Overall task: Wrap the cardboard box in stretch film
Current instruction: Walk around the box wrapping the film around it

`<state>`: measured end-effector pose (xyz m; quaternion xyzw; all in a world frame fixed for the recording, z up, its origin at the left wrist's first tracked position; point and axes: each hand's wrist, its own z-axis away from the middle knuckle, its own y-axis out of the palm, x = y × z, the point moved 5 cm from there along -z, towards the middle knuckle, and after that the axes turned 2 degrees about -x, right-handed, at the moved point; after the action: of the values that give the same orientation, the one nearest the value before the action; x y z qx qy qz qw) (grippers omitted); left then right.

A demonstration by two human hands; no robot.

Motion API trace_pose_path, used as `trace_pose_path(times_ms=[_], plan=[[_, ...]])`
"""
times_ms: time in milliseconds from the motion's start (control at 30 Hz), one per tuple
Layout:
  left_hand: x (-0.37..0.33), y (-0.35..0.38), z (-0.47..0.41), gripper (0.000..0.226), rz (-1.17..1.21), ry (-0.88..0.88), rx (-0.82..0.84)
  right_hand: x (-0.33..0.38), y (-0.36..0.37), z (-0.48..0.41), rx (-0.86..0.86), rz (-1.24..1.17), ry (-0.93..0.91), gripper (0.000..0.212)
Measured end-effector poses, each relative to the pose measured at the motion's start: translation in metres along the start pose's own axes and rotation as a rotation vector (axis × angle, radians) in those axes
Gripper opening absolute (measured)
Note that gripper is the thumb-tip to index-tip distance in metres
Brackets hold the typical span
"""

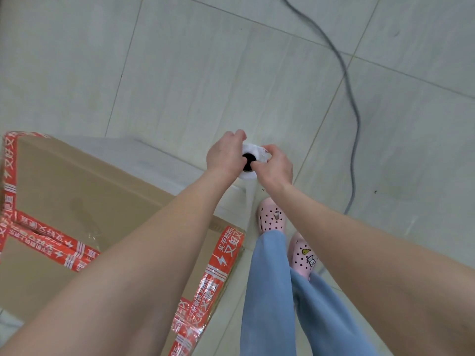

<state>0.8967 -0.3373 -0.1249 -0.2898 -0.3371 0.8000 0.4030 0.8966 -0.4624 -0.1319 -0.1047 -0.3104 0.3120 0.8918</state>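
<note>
Box: a brown cardboard box [77, 191] stands on the tiled floor [205, 73], at the lower left of the view, seen from above.
Tape: red printed tape [221, 260] runs along the box's top edges and across its top seam.
Roll: a white roll of stretch film [253, 149] stands upright just off the box's right-hand far corner, with its dark core hole facing up.
Film: a cloudy, see-through sheet [164, 155] runs from the roll back to the box and lies along the box's far side.
Left hand: the left hand [225, 156] is curled round the top of the roll on the side nearer the box, gripping it.
Right hand: the right hand [276, 165] grips the roll's top on the side away from the box, with fingertips at the rim of the core hole.
Feet: pink clogs [271, 217] and blue jeans [267, 291] show just beside the box's right edge, below the roll.
Cable: a grey cable [352, 104] snakes over the floor well apart from the box, beyond the roll to the right.
</note>
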Motion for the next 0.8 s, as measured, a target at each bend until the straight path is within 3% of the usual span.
trace_pose_path(times_ms=[67,167,333,467,633,733,800], plan=[[-0.003,-0.001,-0.005,0.034,-0.059,0.062,0.0,0.007,-0.001,-0.004,0.016,0.025,-0.009,0.037],[0.004,-0.007,-0.012,0.023,-0.015,0.021,-0.029,0.019,0.0,-0.007,0.045,0.084,-0.037,0.034],[0.039,-0.017,-0.016,0.018,0.158,-0.173,-0.032,0.049,0.018,-0.013,0.088,0.151,-0.092,0.038],[0.076,-0.027,-0.018,0.012,0.329,-0.359,-0.042,0.066,0.037,-0.012,0.08,0.07,-0.111,0.037],[0.114,-0.032,-0.008,0.017,0.54,-0.525,-0.033,0.079,0.077,-0.01,0.197,0.116,-0.05,0.051],[0.129,-0.033,-0.009,0.018,0.525,-0.54,0.047,0.085,0.091,-0.01,0.19,0.142,-0.044,0.044],[0.131,-0.04,-0.015,0.022,0.395,-0.456,0.049,0.088,0.095,-0.01,0.195,0.175,-0.052,0.044]])
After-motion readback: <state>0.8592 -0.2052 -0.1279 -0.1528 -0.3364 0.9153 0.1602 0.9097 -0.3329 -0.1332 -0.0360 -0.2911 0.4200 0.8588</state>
